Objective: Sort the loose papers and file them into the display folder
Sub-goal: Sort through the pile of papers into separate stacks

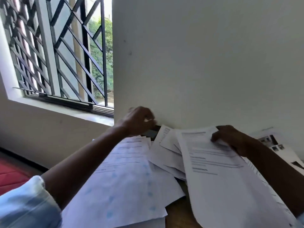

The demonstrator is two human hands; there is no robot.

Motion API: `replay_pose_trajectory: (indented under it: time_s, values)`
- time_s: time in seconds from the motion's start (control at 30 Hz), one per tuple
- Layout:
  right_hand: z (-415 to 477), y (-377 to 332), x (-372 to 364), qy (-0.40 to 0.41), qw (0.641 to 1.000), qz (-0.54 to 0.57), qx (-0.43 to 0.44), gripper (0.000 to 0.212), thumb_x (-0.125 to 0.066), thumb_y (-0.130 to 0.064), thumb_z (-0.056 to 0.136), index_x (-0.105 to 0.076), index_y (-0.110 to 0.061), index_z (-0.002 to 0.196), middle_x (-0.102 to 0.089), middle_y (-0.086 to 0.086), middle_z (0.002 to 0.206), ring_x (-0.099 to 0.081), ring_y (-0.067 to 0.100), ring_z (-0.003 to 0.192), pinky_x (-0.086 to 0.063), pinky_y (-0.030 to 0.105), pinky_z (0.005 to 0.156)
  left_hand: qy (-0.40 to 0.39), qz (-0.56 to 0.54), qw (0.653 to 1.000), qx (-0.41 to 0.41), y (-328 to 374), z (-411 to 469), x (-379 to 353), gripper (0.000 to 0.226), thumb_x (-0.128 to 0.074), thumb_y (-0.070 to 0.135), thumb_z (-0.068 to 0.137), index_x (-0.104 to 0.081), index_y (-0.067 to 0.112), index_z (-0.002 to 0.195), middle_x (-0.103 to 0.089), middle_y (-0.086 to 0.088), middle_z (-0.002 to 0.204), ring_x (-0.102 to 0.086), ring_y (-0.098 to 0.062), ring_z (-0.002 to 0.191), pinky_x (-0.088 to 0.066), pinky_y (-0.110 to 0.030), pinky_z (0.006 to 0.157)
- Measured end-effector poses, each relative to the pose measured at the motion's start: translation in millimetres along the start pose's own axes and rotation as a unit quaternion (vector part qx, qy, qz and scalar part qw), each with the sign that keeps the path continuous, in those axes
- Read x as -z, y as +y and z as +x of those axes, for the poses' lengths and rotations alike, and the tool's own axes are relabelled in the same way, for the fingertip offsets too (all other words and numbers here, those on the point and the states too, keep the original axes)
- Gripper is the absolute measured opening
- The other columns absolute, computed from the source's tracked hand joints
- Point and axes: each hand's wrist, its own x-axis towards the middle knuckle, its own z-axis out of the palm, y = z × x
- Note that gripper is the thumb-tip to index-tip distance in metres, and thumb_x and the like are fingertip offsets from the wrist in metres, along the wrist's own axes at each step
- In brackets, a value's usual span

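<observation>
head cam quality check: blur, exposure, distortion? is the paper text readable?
Head view: motion blur smears the left hand and right hand; print on the sheet the right hand grips is soft and unreadable; daylight from the barred window washes out some panes; the wide-angle lens bows its frame.
</observation>
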Motion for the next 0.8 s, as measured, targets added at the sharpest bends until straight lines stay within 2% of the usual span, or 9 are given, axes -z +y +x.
replay_pose_trajectory:
  time_s: [0.07,0.17,0.23,0.3,0.4,0.5,0.57,0.67,0.8]
  values:
    - [8.1,1.1,-7.3,-0.012,1.000,-0.012,0.012,0.039,-0.082,-0.011,0.065,-0.073,0.000,0.101,-0.071,0.024,0.112,-0.068,0.040,0.103,-0.053,0.042,0.094,-0.024,0.015,0.998,0.060,-42.0,-1.3,-5.2,0.017,-0.075,0.037,0.090,-0.077,0.026,0.103,-0.077,0.001,0.104,-0.070,-0.022,0.095,-0.048,-0.029,0.070]
    - [19.5,-7.0,-23.5,-0.024,0.995,-0.095,0.017,0.038,-0.071,0.000,0.085,-0.062,0.002,0.122,-0.067,0.020,0.119,-0.064,0.028,0.104,-0.046,0.039,0.101,-0.063,0.057,0.993,0.085,-78.2,-7.3,-29.0,0.022,-0.072,0.048,0.090,-0.074,0.031,0.105,-0.073,0.001,0.106,-0.067,-0.025,0.099,-0.054,-0.035,0.080]
    - [29.6,-12.4,-37.1,-0.004,0.955,-0.292,0.039,0.076,-0.072,-0.028,0.082,-0.041,-0.012,0.150,-0.052,0.017,0.141,-0.055,0.030,0.123,-0.043,0.038,0.106,-0.058,0.084,0.991,0.084,-92.2,-9.6,-47.8,0.040,-0.065,0.066,0.087,-0.072,0.035,0.111,-0.071,0.008,0.113,-0.064,-0.021,0.107,-0.052,-0.036,0.087]
    - [38.1,-19.7,-58.4,0.087,0.904,-0.395,0.137,0.077,-0.068,-0.038,0.085,-0.035,-0.024,0.153,-0.051,0.011,0.142,-0.053,0.033,0.128,-0.044,0.044,0.106,-0.039,0.087,0.992,0.084,-102.1,-9.7,-64.6,0.056,-0.051,0.082,0.078,-0.069,0.038,0.107,-0.067,0.015,0.114,-0.061,-0.016,0.108,-0.048,-0.038,0.091]
    - [43.3,-39.0,-97.9,0.093,0.937,-0.215,0.260,0.044,-0.072,-0.029,0.087,-0.061,-0.028,0.129,-0.066,-0.006,0.114,-0.066,0.020,0.103,-0.053,0.039,0.094,0.008,0.063,0.996,0.056,-111.1,-10.7,-82.8,0.041,-0.062,0.071,0.079,-0.067,0.036,0.098,-0.061,0.018,0.107,-0.056,-0.012,0.103,-0.045,-0.036,0.087]
    - [41.2,-54.6,-139.1,0.044,0.958,-0.100,0.264,0.018,-0.074,-0.026,0.088,-0.072,-0.028,0.106,-0.071,-0.015,0.093,-0.068,0.005,0.081,-0.051,0.022,0.079,0.068,-0.025,0.997,0.019,-114.8,-13.1,-85.8,0.022,-0.078,0.047,0.083,-0.066,0.029,0.085,-0.064,0.015,0.094,-0.060,-0.008,0.090,-0.045,-0.031,0.077]
    - [42.2,-54.4,-164.6,0.037,0.966,-0.039,0.253,0.009,-0.072,-0.028,0.091,-0.074,-0.027,0.099,-0.072,-0.014,0.089,-0.068,0.005,0.077,-0.051,0.024,0.077,0.076,-0.132,0.988,0.026,-116.0,-16.0,-80.6,0.021,-0.077,0.042,0.083,-0.065,0.025,0.080,-0.065,0.016,0.081,-0.060,-0.005,0.078,-0.046,-0.028,0.070]
    - [44.5,-41.5,-193.7,0.025,0.971,-0.014,0.236,0.016,-0.065,-0.040,0.096,-0.070,-0.029,0.086,-0.069,-0.015,0.082,-0.065,0.004,0.076,-0.050,0.030,0.076,0.088,-0.352,0.930,0.057,-111.3,-18.2,-69.2,0.010,-0.068,0.022,0.082,-0.064,0.014,0.079,-0.059,0.004,0.072,-0.052,-0.013,0.070,-0.041,-0.028,0.065]
    - [48.5,-20.9,-215.7,0.053,0.960,-0.063,0.267,0.035,-0.051,-0.057,0.094,-0.066,-0.027,0.085,-0.066,-0.011,0.081,-0.061,0.015,0.084,-0.051,0.040,0.078,0.165,-0.451,0.872,0.100,-111.3,-16.6,-58.9,0.017,-0.045,0.008,0.073,-0.061,0.009,0.067,-0.056,-0.003,0.064,-0.049,-0.016,0.063,-0.040,-0.031,0.071]
